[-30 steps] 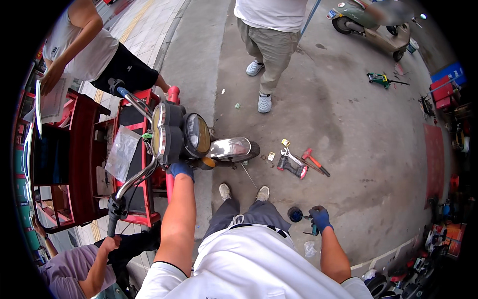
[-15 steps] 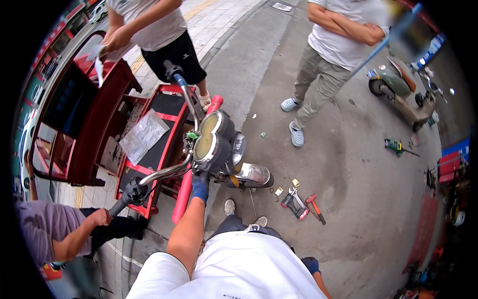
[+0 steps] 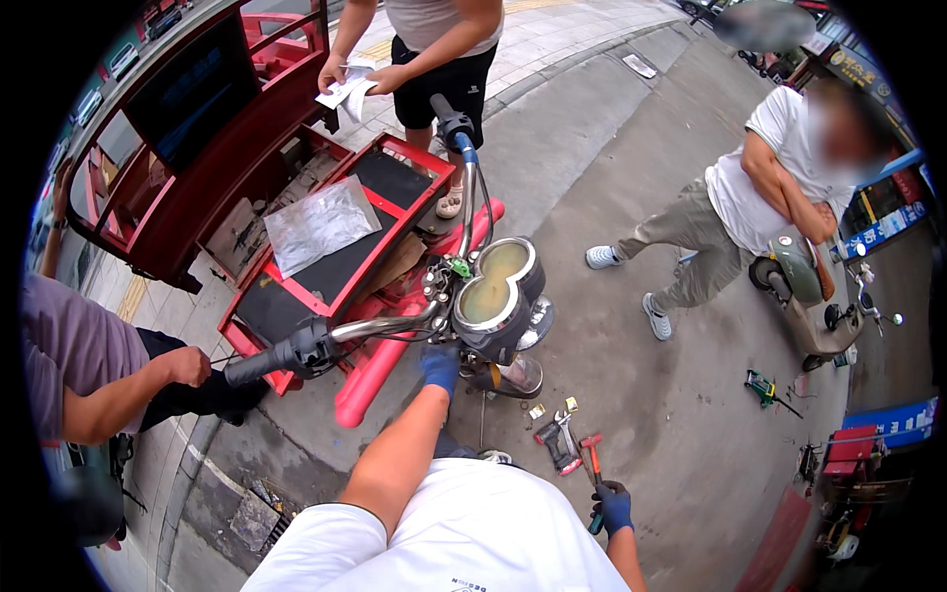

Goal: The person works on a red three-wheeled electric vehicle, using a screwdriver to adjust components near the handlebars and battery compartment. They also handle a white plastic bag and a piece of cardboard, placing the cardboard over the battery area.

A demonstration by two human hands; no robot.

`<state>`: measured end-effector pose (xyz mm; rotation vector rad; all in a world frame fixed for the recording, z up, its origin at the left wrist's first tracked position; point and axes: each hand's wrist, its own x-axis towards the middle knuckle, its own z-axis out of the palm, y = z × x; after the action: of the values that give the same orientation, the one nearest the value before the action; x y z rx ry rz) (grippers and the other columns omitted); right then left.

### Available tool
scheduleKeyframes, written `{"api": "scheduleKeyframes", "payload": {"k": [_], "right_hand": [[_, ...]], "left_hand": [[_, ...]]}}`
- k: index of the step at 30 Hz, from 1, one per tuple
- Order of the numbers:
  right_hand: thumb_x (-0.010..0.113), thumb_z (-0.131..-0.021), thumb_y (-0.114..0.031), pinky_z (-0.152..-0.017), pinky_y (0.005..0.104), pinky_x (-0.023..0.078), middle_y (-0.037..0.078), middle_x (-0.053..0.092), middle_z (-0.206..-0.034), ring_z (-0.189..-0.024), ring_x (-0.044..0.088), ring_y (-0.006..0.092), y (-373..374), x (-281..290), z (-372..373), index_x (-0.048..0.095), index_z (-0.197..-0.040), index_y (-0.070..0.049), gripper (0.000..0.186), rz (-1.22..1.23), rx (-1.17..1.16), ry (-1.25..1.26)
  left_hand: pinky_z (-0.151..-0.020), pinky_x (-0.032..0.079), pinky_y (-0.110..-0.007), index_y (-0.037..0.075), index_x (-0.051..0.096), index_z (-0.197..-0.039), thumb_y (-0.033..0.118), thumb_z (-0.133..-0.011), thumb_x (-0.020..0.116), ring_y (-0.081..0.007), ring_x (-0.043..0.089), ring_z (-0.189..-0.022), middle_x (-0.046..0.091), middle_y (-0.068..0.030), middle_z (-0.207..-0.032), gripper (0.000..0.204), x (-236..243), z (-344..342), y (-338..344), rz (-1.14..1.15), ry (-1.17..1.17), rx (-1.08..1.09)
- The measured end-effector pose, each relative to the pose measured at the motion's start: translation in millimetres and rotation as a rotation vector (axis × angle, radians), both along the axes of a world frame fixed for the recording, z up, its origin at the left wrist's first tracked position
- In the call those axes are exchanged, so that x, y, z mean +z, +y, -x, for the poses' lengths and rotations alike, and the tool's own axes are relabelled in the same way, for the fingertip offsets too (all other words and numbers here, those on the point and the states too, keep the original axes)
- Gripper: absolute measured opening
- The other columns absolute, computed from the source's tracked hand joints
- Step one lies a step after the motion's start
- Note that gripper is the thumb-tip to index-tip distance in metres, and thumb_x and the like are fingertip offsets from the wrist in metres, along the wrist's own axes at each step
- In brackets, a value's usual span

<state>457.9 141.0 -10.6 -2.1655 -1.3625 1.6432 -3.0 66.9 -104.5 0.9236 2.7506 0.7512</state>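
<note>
My left hand, in a blue glove, reaches under the handlebar of a three-wheeled vehicle, just below its twin round gauges. The gauges and bar hide its fingertips. Low on the right, my right hand, also gloved in blue, is closed round a slim tool with a dark teal end; its kind is unclear. Just beyond that hand, a red-headed hammer lies on the ground, beside a wrench and a grey-and-red power tool.
A person's hand is close to the left handlebar grip. Another person holds papers beyond the red frame. A third stands at right, arms folded, near a parked scooter. A green tool lies on the pavement.
The view has swung, so the vehicle sits further right. My right hand has come further into view, showing the tool in it. My left hand stays under the gauges.
</note>
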Motion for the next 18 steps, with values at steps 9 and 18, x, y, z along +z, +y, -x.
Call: {"api": "scheduleKeyframes", "payload": {"k": [9, 18], "right_hand": [[0.065, -0.08, -0.013, -0.044, 0.0351, 0.05, 0.013, 0.063, -0.074, -0.049, 0.056, 0.0207, -32, -16, -11, 0.054, -0.105, -0.003, 0.029, 0.118, 0.097, -0.11], [0.067, -0.079, -0.009, -0.047, 0.0326, 0.049, 0.013, 0.063, -0.076, -0.058, 0.061, 0.0215, -30, 25, 4, 0.055, -0.104, -0.001, 0.03, 0.109, 0.105, -0.234]], "left_hand": [[-0.084, 0.049, -0.036, 0.004, 0.058, -0.114, 0.019, -0.082, 0.067, -0.0229, 0.063, -0.091, 0.067, -0.012, -0.102, 0.037, 33, 2, -15, -0.705, -0.907, 0.129], [-0.083, 0.048, -0.042, 0.009, 0.066, -0.105, 0.021, -0.074, 0.068, -0.0312, 0.063, -0.097, 0.067, -0.0149, -0.102, 0.034, 10, -4, 5, -0.594, -0.512, 0.384]]}}
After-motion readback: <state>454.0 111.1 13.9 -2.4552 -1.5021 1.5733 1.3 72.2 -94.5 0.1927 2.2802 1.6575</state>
